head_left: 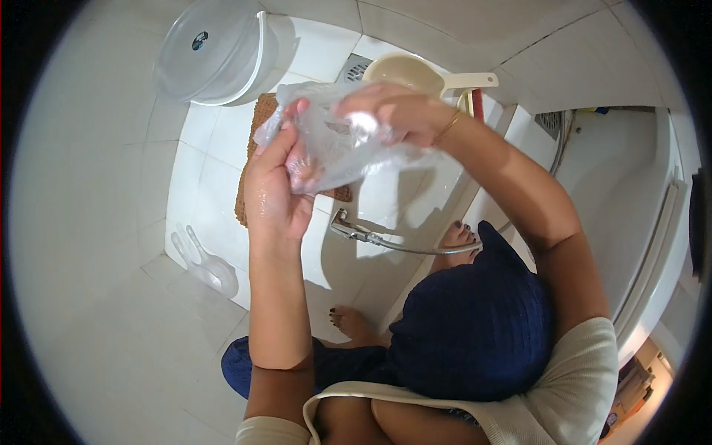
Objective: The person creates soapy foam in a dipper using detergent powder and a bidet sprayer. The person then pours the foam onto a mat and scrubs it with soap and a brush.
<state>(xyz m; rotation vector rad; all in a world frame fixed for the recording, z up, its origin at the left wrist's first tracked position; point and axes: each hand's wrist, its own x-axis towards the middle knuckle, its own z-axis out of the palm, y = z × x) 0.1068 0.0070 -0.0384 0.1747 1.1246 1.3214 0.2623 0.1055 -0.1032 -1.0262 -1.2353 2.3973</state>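
A wet, clear plastic bag [334, 159] stretches between my two hands above the tiled floor. My left hand [274, 170] is closed on its left end, thumb in front, with the film wrapped over some of its fingers. My right hand [404, 115] is on the upper right part of the bag, its fingers bent and blurred by motion. Between the hands a bright white patch shows on the film; I cannot tell whether it is glare or foam.
A clear tub [211, 55] stands at the back left, and a beige dipper [404, 70] lies beside the floor drain [356, 70]. Below the bag are a brown mat [256, 141] and a hand sprayer [345, 225] on its hose. A clear plastic scoop [211, 274] lies at left.
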